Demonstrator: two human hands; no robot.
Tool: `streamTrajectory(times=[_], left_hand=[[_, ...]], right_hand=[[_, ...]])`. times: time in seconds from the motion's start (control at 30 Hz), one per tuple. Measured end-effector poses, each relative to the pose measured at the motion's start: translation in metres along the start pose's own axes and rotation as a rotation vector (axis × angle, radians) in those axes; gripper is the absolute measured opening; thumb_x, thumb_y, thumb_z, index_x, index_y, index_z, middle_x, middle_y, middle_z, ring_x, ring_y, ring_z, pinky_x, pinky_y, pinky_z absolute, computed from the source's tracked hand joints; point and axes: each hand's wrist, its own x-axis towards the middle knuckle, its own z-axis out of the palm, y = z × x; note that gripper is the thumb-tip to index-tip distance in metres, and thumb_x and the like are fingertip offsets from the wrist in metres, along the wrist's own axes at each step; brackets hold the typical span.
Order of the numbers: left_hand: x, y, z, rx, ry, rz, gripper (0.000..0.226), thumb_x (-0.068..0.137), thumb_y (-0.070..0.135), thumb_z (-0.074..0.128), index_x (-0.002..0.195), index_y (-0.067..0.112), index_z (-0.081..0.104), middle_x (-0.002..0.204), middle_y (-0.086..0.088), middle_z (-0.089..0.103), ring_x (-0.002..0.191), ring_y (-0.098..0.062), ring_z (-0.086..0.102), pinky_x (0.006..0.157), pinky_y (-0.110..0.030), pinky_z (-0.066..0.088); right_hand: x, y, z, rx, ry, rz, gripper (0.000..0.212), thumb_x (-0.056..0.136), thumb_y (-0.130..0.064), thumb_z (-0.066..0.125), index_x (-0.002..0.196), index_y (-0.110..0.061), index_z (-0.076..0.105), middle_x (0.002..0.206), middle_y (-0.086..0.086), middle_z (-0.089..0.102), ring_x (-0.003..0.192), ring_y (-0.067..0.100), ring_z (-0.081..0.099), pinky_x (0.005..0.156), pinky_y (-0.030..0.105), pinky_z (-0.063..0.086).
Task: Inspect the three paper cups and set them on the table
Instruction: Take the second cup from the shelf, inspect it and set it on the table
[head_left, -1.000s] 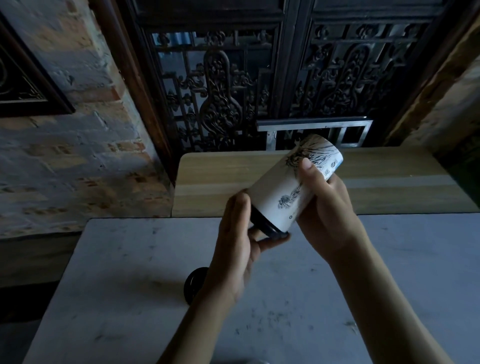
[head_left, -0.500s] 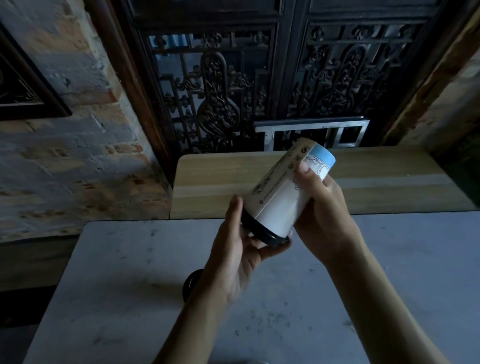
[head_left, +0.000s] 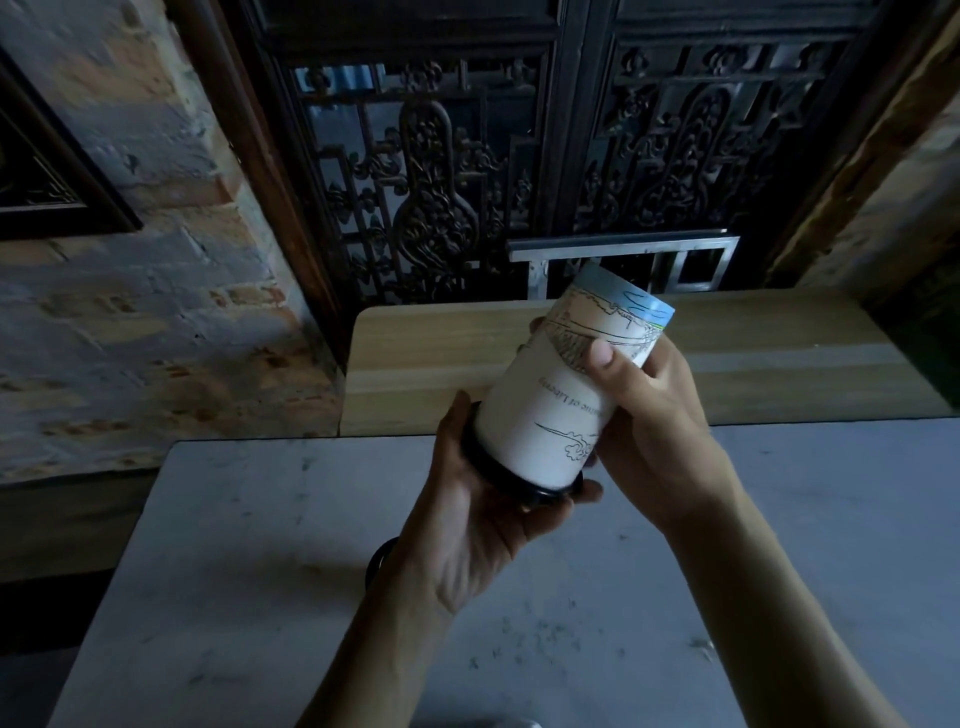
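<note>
A white paper cup (head_left: 550, 410) with line drawings, a blue band at its far end and a black lid at its near end is held tilted above the grey table (head_left: 779, 545). My left hand (head_left: 478, 525) cups the lidded end from below. My right hand (head_left: 654, 421) grips the cup's side near the blue end, thumb on the drawing. A dark round object (head_left: 378, 558), partly hidden behind my left wrist, rests on the table. No other cups can be made out.
A wooden bench top (head_left: 426, 364) stands just beyond the table's far edge. Behind it are dark carved screen doors (head_left: 441, 182) and a metal frame (head_left: 623, 249). A brick wall (head_left: 130, 312) runs along the left.
The cup has been rotated about its axis between my hands, showing a different printed side. Both hands keep their hold at nearly the same spot.
</note>
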Motion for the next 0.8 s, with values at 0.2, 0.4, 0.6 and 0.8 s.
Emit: streamTrajectory(times=[0.2, 0.4, 0.6, 0.8], left_hand=[[0.003, -0.008, -0.001, 0.130, 0.033, 0.281, 0.075, 0.078, 0.058, 0.077, 0.138, 0.018, 0.059, 0.137, -0.026, 0.062, 0.114, -0.042, 0.065, 0.079, -0.043, 0.062], [0.000, -0.001, 0.002, 0.160, 0.100, 0.175, 0.063, 0.081, 0.065, 0.054, 0.119, 0.018, 0.071, 0.108, -0.018, 0.078, 0.086, -0.033, 0.076, 0.057, -0.029, 0.062], [0.002, -0.005, -0.002, 0.162, 0.142, 0.247, 0.099, 0.062, 0.066, 0.083, 0.142, 0.015, 0.054, 0.135, -0.021, 0.067, 0.103, -0.038, 0.075, 0.071, -0.037, 0.063], [0.005, -0.011, -0.008, 0.234, 0.244, 0.355, 0.055, 0.070, 0.056, 0.081, 0.117, 0.033, 0.065, 0.118, -0.008, 0.075, 0.099, -0.033, 0.078, 0.061, -0.035, 0.062]], right_hand=[[-0.001, 0.001, 0.002, -0.038, 0.086, -0.092, 0.075, 0.078, -0.050, 0.084, 0.108, 0.010, 0.051, 0.093, 0.019, 0.060, 0.089, 0.034, 0.060, 0.076, 0.052, 0.048], [-0.003, 0.005, 0.004, 0.048, 0.153, -0.038, 0.079, 0.079, -0.044, 0.083, 0.129, 0.008, 0.050, 0.110, 0.019, 0.065, 0.102, 0.034, 0.065, 0.088, 0.051, 0.055], [0.000, 0.019, -0.002, 0.177, 0.255, 0.094, 0.061, 0.095, -0.039, 0.064, 0.130, 0.009, 0.052, 0.108, 0.023, 0.061, 0.103, 0.037, 0.061, 0.089, 0.050, 0.051], [-0.006, 0.048, -0.015, -0.293, 0.413, 0.069, 0.053, 0.102, -0.048, 0.054, 0.150, -0.028, 0.043, 0.122, 0.007, 0.063, 0.115, 0.019, 0.060, 0.099, 0.048, 0.053]])
